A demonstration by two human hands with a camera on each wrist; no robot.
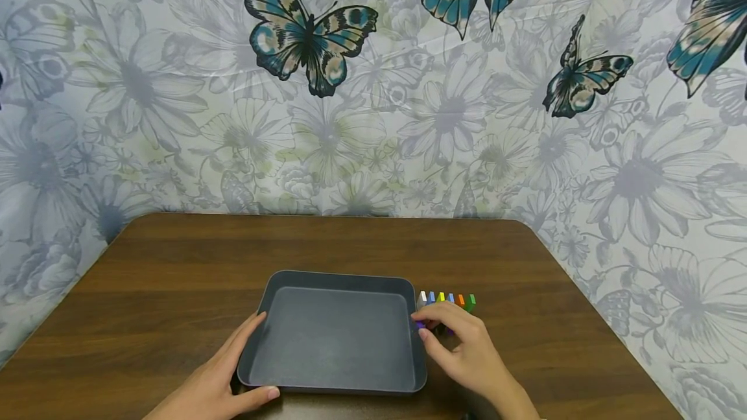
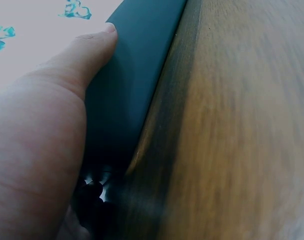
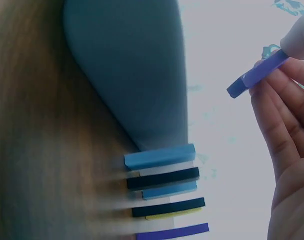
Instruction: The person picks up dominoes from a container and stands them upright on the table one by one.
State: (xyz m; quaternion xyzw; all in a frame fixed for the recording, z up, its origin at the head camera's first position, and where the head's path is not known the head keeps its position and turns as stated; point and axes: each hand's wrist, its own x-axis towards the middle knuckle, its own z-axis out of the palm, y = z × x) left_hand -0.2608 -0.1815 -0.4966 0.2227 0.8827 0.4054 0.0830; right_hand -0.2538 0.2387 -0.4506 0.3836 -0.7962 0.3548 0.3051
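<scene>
A dark grey baking tray (image 1: 344, 336) sits on the table in front of me. My left hand (image 1: 218, 368) rests at its front left corner, with the fingers along the left side and the thumb against the front wall. In the left wrist view that thumb lies straight on the tray's wall (image 2: 126, 75). Just beyond the tray's right rim, my right hand (image 1: 461, 349) pinches a small purple block (image 3: 266, 69) between thumb and fingers. Several narrow coloured blocks (image 3: 162, 156) stand in a row beside the tray, partly hidden behind the right hand in the head view.
The brown wooden table (image 1: 204, 251) has cut far corners. Behind it hangs a pale cloth (image 1: 350, 148) printed with flowers and butterflies. The row's far blocks, with a green block (image 1: 471, 303) at its right end, stand close to the right hand's knuckles.
</scene>
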